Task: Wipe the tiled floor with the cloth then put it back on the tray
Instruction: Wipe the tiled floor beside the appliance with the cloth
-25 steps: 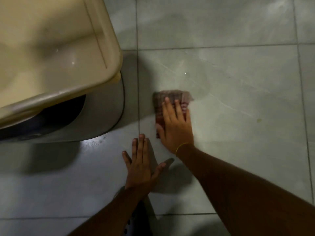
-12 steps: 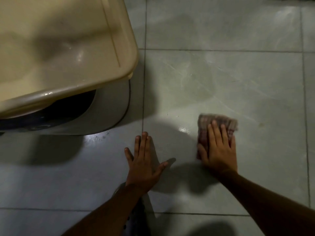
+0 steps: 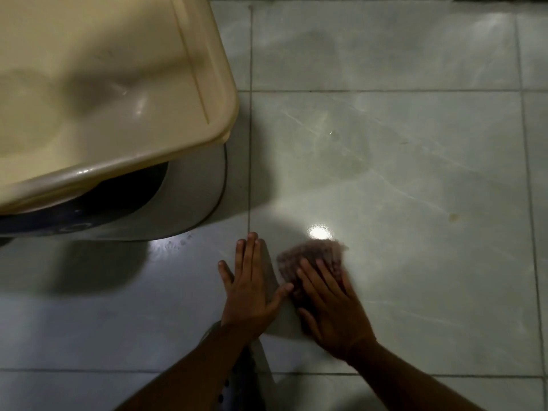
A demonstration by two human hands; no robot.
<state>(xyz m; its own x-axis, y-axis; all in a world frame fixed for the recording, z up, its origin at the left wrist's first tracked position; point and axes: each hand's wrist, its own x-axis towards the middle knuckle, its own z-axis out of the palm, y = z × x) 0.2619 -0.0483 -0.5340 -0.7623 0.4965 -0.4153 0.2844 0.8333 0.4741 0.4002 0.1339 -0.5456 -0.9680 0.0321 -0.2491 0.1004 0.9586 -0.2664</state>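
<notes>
A reddish checked cloth (image 3: 311, 256) lies flat on the pale tiled floor (image 3: 400, 161), blurred by motion. My right hand (image 3: 329, 307) presses down on it with fingers spread, covering its near half. My left hand (image 3: 249, 289) rests flat on the floor just left of the cloth, fingers apart, its thumb almost touching my right hand. The beige plastic tray (image 3: 219, 84) sits raised at the upper left, its inside bare.
The tray rests on a grey rounded appliance (image 3: 189, 197) with a dark opening, standing on the floor at the left. A bright light reflection (image 3: 318, 232) shines just beyond the cloth. A small yellowish spot (image 3: 453, 216) marks the tile at the right.
My right hand has swept the cloth from the right back to the left and nearer, stopping beside my left hand. My left hand has stayed planted on the floor.
</notes>
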